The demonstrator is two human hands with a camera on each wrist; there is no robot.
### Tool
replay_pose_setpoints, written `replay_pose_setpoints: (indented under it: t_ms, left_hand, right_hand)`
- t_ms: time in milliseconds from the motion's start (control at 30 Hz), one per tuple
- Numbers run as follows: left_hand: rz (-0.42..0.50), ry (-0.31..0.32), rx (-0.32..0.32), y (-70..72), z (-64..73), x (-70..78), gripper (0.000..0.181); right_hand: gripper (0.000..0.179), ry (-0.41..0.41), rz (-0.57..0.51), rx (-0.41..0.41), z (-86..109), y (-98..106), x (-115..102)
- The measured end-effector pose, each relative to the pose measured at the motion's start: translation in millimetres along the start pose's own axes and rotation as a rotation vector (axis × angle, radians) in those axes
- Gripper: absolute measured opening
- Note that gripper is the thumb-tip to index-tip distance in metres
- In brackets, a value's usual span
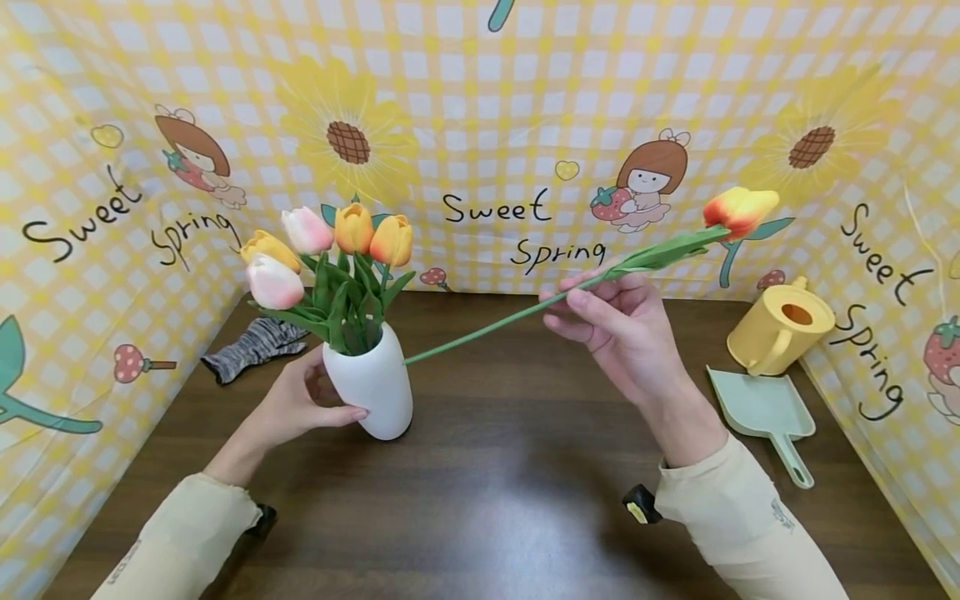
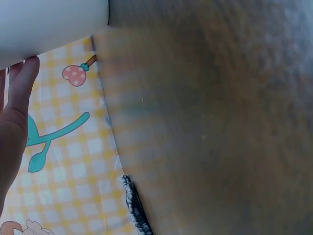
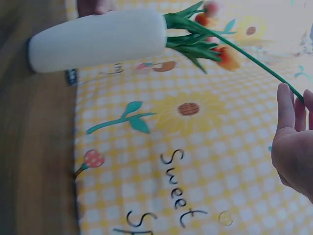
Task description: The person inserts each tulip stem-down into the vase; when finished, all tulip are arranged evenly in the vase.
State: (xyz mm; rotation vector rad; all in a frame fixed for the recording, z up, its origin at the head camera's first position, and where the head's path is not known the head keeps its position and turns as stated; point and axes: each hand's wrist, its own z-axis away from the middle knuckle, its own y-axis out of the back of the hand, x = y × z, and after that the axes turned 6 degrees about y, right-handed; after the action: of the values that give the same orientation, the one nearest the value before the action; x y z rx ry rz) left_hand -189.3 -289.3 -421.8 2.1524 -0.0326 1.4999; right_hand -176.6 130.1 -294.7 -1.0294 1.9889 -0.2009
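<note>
In the head view my left hand [image 1: 311, 400] grips a white vase [image 1: 378, 387] from its left side, thumb across the front. The vase leans slightly on the table and holds several artificial tulips [image 1: 341, 275] in yellow, orange and pale pink. My right hand [image 1: 618, 333] pinches the green stem of an orange-and-yellow tulip [image 1: 738, 212] between thumb and fingers. Its bloom points up to the right, and its stem end slants down toward the vase's right side. The right wrist view shows the vase [image 3: 98, 41] sideways, with the held stem [image 3: 259, 61] running past its mouth.
A yellow watering can [image 1: 780, 329] stands at the back right, a pale green dustpan [image 1: 765, 404] in front of it. Behind my left hand lies a grey knitted glove [image 1: 258, 346]. Checked yellow cloth walls [image 1: 495, 150] enclose the dark wooden table [image 1: 480, 483] at back and sides.
</note>
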Motion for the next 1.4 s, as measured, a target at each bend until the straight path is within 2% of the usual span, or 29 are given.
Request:
replay_pose_setpoints:
  t_ms: [333, 700, 900, 1167, 1400]
  left_hand:
    - [0.009, -0.003, -0.013, 0.6, 0.0, -2.1, 0.081]
    - [-0.017, 0.005, -0.004, 0.1, -0.6, -2.3, 0.082]
    - [-0.002, 0.015, -0.005, 0.5, 0.2, -3.3, 0.082]
    - [-0.001, 0.006, -0.009, 0.4, -0.1, -3.2, 0.082]
    - [0.003, 0.008, 0.0, -0.3, 0.7, -0.3, 0.08]
  right_hand:
    - [0.019, 0.058, 0.081, 0.019, -12.4, -21, 9]
    - [0.023, 0.024, 0.126, 0.023, -22.0, -29, 34]
    - [0.024, -0.002, 0.174, 0.03, -25.1, -35, 45]
    - [0.023, 0.015, 0.245, 0.013, -26.2, -45, 54]
    - [0.018, -0.012, 0.317, -0.022, -27.1, -50, 63]
